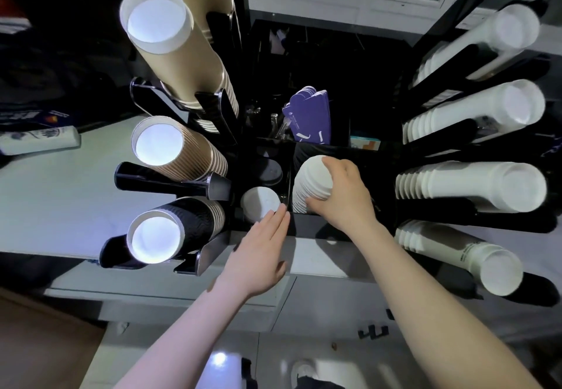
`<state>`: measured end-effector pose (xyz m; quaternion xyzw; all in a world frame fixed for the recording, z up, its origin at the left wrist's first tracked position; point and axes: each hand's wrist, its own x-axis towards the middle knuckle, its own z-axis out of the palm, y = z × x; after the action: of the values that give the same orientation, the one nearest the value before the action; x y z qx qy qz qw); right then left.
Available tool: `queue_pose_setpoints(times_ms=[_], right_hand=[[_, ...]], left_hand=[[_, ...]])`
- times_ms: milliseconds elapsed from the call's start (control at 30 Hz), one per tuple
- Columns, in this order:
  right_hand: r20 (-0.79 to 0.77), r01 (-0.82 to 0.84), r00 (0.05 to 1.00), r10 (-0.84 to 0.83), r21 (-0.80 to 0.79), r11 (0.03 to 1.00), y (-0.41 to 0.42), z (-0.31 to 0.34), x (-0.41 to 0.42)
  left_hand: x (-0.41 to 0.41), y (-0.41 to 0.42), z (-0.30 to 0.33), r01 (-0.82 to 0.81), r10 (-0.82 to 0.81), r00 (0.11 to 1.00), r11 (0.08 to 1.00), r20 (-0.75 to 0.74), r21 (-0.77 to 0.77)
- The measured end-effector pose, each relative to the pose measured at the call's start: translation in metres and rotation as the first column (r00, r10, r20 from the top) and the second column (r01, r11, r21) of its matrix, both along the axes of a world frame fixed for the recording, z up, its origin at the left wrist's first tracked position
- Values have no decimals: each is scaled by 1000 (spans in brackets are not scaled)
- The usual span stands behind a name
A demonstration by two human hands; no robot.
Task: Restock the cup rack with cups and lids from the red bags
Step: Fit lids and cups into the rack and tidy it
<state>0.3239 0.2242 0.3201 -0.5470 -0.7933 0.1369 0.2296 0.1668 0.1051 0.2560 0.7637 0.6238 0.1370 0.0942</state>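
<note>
colours at the cup rack

the cup rack [307, 224] is glossy black. on its left side stand tan ribbed paper cups [182, 151] and a black embossed cup stack [182, 230], all with white insides. on its right side lie plain white cup stacks [468, 188]. the lid stack [313, 182] is white. purple sleeves [310, 118] carry white marks. the counter [60, 200] is pale grey.

White cup stack, lower right of the frame [474, 255]: dark print, too small to read.
Purple card sleeves, centre [310, 115]: white marks, unreadable.
</note>
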Motion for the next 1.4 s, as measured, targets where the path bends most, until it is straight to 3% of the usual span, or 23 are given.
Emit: queue_pose_setpoints(times_ms=[267,433,600,767,1067,1267,1400], right_hand=[[-263,-1,965,19,70,998,-5,8,7],[-340,-139,925,170,114,984,-11,18,-17],[-128,-312,937,324,107,944,-13,13,-59],[300,-300,918,259,100,949,-6,-6,-80],[593,-365,779,205,162,917,-8,-39,-89],[587,-430,759,283,125,894,-1,-37,-79],[304,-414,884,355,156,897,2,-16,-53]], left_hand=[[3,0,7,-30,30,999,1000,32,-8],[8,-5,21,-233,227,968,971,107,53],[8,-14,26,-401,403,914,915,50,-43],[5,-19,27,-430,433,901,894,2,-125],[7,-12,24,-438,440,898,891,-12,-119],[8,-7,11,-429,415,899,899,-142,-86],[11,-6,1,-454,435,876,890,-210,-50]])
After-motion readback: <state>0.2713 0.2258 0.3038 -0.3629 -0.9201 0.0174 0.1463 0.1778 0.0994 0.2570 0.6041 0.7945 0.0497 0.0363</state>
